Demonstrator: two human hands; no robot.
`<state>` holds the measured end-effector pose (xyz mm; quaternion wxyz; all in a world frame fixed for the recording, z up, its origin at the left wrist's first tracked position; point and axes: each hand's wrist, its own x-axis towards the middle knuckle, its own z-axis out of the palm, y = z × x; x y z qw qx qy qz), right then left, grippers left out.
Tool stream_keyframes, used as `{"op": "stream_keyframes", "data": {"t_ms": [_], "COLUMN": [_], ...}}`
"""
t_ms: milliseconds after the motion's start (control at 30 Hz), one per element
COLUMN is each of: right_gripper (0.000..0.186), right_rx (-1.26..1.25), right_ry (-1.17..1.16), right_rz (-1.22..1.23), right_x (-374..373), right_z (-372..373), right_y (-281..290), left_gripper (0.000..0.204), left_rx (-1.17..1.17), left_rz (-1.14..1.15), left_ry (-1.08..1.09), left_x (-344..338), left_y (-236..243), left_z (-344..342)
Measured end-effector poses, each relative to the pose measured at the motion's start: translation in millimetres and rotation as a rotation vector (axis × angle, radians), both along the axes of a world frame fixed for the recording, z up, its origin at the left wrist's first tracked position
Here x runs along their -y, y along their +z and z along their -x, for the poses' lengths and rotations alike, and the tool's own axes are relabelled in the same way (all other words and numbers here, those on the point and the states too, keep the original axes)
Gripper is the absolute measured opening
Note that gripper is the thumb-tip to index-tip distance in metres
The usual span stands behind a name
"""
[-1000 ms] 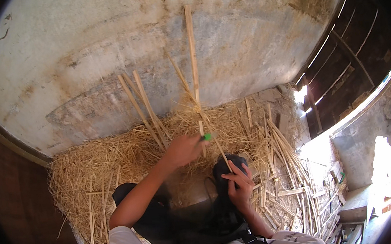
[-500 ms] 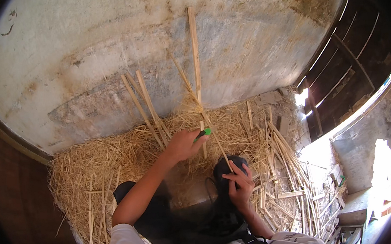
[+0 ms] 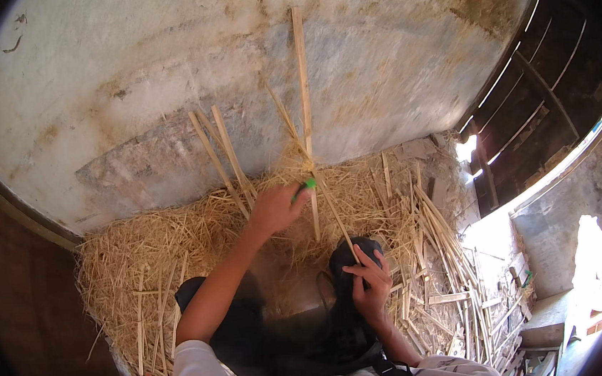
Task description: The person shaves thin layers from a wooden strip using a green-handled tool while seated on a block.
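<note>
My left hand is closed round a small green-and-black handled tool, beside a thin bamboo strip. Any blade on the tool is too small to make out. Pinched between the fingers of my right hand, the strip's near end lies over my dark-clad right knee. From there the strip slants away, up and to the left, toward the wall. A tuft of fine shavings clings around its middle.
A stained plaster wall rises ahead. One tall slat and several shorter slats lean on it. Straw-like shavings cover the floor. At right lies a heap of long strips, near a dark slatted panel.
My left hand with the green-and-black tool has moved away from me and slightly left, alongside the strip. My right hand keeps its grip at the knee, nearly still.
</note>
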<state>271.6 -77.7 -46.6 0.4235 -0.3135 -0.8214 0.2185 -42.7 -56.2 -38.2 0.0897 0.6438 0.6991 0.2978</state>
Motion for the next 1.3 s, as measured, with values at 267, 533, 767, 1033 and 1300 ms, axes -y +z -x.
{"op": "stream_keyframes", "data": {"t_ms": [267, 533, 767, 1033, 1300], "right_gripper": [0.028, 0.027, 0.028, 0.028, 0.028], "right_rx": [0.001, -0.015, 0.001, 0.0, 0.007], "right_ry": [-0.012, -0.002, -0.001, 0.002, 0.004], "right_rz": [-0.011, -0.013, -0.008, -0.002, 0.003], "right_x": [-1.8, -3.2, -2.1, -3.3, -2.6], "right_z": [-2.4, -1.0, -1.7, -2.8, -3.6], "right_y": [-3.0, -6.4, -2.2, -6.2, -3.2], "left_gripper": [0.054, 0.051, 0.055, 0.057, 0.057], "left_rx": [0.017, 0.051, 0.057, 0.001, 0.044], "left_rz": [-0.022, 0.004, -0.106, 0.037, 0.027], "left_ry": [-0.172, 0.069, -0.107, -0.051, 0.103], "left_x": [5.6, -8.3, 5.4, -0.1, -4.1], "left_y": [8.2, 2.9, -0.9, 13.5, 17.1], "left_z": [-8.3, 13.5, -12.0, 3.8, 6.6]}}
